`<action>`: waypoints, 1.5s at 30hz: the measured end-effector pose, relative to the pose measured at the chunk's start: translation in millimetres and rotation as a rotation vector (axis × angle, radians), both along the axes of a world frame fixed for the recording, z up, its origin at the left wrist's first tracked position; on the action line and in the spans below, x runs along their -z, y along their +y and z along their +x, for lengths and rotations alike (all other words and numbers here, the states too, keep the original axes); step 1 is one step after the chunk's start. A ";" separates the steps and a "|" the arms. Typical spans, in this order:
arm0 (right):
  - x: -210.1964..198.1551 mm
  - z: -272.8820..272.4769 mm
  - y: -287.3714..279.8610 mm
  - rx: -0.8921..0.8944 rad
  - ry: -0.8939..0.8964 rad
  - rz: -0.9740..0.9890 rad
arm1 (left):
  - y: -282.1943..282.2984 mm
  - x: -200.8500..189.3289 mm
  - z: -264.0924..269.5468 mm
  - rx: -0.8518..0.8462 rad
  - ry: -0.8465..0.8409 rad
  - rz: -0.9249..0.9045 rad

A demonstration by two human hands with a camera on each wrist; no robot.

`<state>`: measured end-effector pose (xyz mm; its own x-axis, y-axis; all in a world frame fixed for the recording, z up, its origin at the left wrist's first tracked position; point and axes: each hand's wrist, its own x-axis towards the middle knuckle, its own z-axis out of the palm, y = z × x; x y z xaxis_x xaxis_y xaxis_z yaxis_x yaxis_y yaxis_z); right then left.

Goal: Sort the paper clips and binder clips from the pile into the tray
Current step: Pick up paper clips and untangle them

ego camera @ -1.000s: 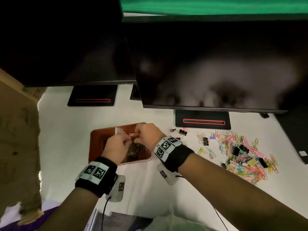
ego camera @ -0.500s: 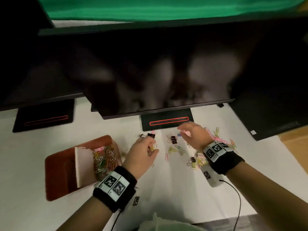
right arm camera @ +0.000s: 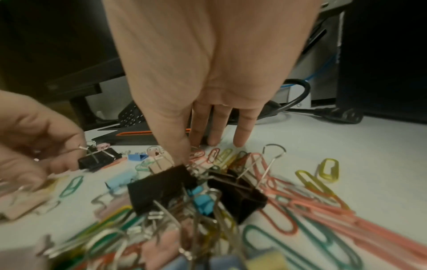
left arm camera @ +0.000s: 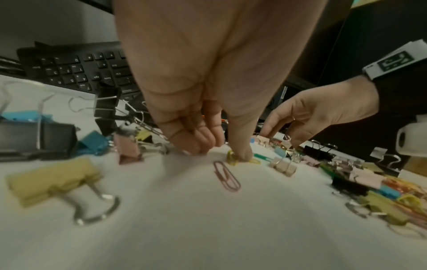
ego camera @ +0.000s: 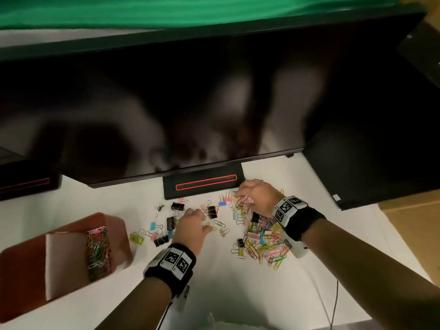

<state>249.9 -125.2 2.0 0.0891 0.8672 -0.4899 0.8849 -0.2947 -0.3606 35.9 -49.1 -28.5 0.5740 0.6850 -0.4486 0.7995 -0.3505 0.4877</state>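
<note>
On the white tabletop [ego camera: 238, 294], the left hand [ego camera: 190, 231] is reaching down among scattered clips, its thumb tip pressing on a yellow wire paper clip [left arm camera: 232, 158] while the other fingers [left arm camera: 196, 140] are curling under, their tips touching the surface just beside it. A pink wire paper clip [left arm camera: 226, 176] is lying flat just in front of that thumb, untouched.

The right hand [ego camera: 258, 195] is lying over the far edge of the mixed pile of coloured paper clips and binder clips [ego camera: 262, 239], close to the black monitor base with a red outline [ego camera: 204, 183]. In the right wrist view its three outer fingers [right arm camera: 217, 127] are stretching nearly straight with their tips on the table, and the thumb is dipping into a cluster of pink and yellow paper clips [right arm camera: 215, 155]; whether thumb and forefinger are pinching one there I cannot tell, since a black binder clip [right arm camera: 161, 190] is blocking the view.

Loose binder clips in black, blue, pink and yellow are lying spread between the two hands and toward the reddish-brown rectangular tray [ego camera: 21, 282], which is sitting well to the left. A pale divider [ego camera: 64, 260] is splitting the tray, and a heap of multicoloured paper clips [ego camera: 98, 251] is filling the compartment on its right side. A black keyboard [left arm camera: 80, 67] is showing behind the left hand.
</note>
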 end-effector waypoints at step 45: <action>6.4 -25.6 -5.2 0.096 -0.006 -0.129 | 4.7 -23.0 -26.9 -0.037 -0.210 0.122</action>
